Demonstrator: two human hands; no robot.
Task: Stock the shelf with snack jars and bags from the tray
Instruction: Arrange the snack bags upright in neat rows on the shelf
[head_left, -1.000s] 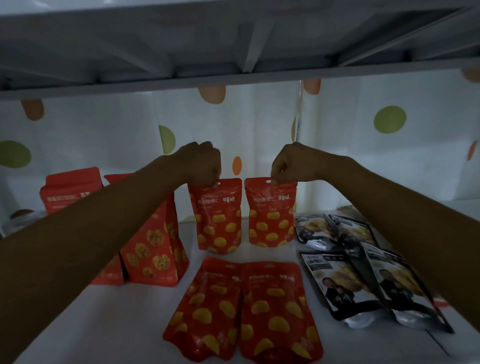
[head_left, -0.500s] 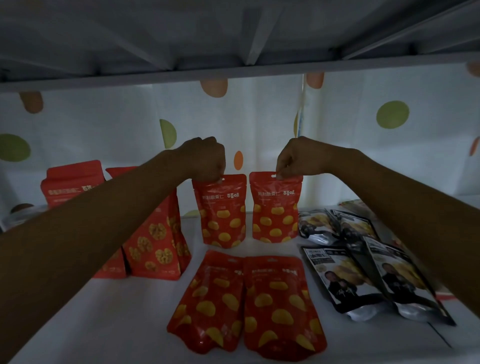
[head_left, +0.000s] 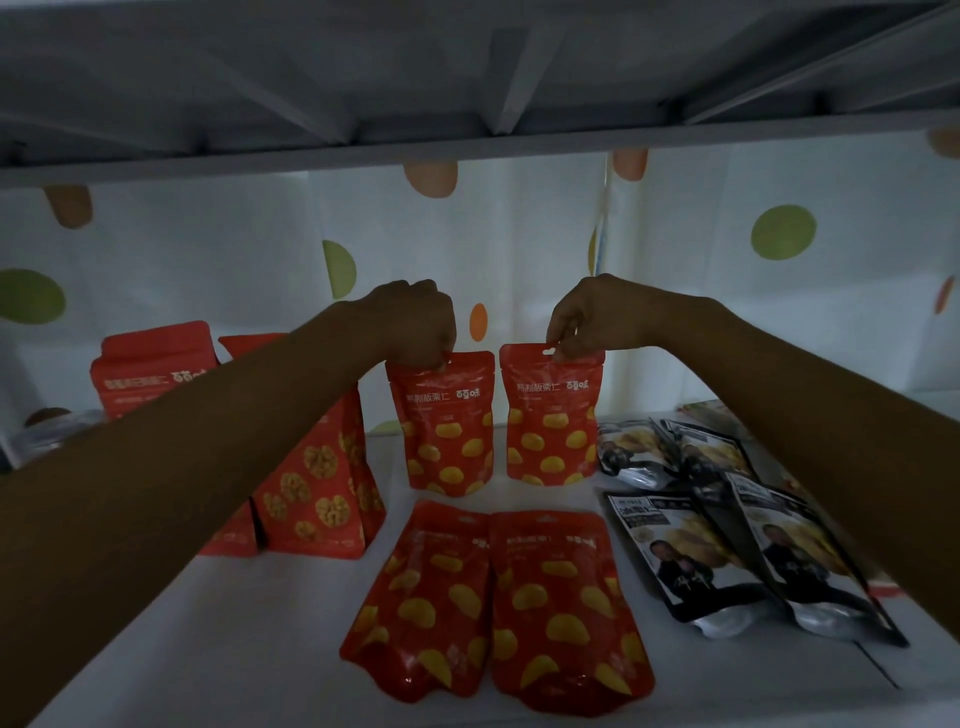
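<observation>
Two small red snack bags with yellow chestnut prints stand upright side by side at the back of the white shelf (head_left: 156, 649). My left hand (head_left: 410, 322) grips the top edge of the left bag (head_left: 447, 431). The top edge of the right bag (head_left: 553, 421) is pinched by my right hand (head_left: 592, 317). Both bags touch the shelf with their bases. Two more bags of the same kind (head_left: 493, 603) lie flat in front of them.
Two taller red walnut bags (head_left: 311, 483) stand at the left, partly behind my left forearm. Several black and silver bags (head_left: 727, 545) lie flat at the right. The underside of the upper shelf (head_left: 467, 78) hangs close overhead. A dotted white curtain (head_left: 779, 291) closes the back.
The hands and the two upright bags keep almost the same place on the shelf; the view has shifted slightly. The right bag stands a bit straighter.
</observation>
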